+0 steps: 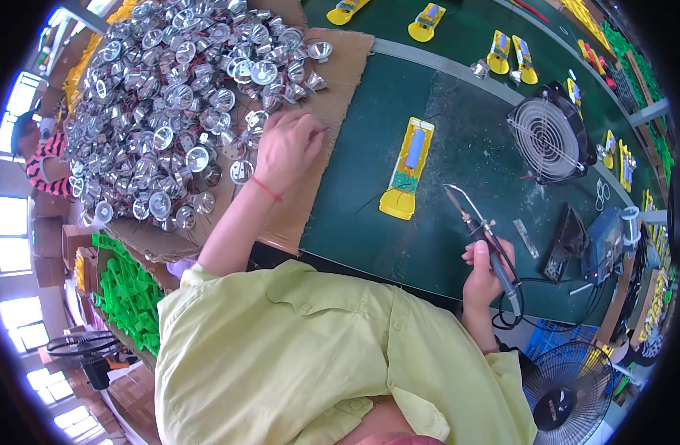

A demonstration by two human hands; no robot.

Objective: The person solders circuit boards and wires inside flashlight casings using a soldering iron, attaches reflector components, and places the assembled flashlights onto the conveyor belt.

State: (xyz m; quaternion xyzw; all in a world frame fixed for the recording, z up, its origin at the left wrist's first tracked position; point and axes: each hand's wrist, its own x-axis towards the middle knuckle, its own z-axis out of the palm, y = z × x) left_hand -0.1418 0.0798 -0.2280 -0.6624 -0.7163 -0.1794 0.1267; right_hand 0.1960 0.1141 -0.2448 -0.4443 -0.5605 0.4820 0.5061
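My left hand [289, 148] is at the right edge of a big heap of silver lamp reflectors [162, 96] with wires. Its fingers are curled together; whatever they pinch is hidden. In my right hand [482, 276] is a soldering iron [476, 228], its tip pointing up and left, with a thin bent metal tube beside the tip. Between the two hands, a yellow plastic housing [397, 206] lies on the green tabletop. It holds a blue cylindrical battery [414, 150] and a small green circuit board [405, 182], and thin dark wires stick out from it.
Cardboard [340, 89] lies under the heap. A square cooling fan [545, 139] stands at the right, near a blue soldering station [605, 236] and solder spool [631, 216]. More yellow housings [421, 31] line the far side. Green plastic parts [125, 293] fill a box at left.
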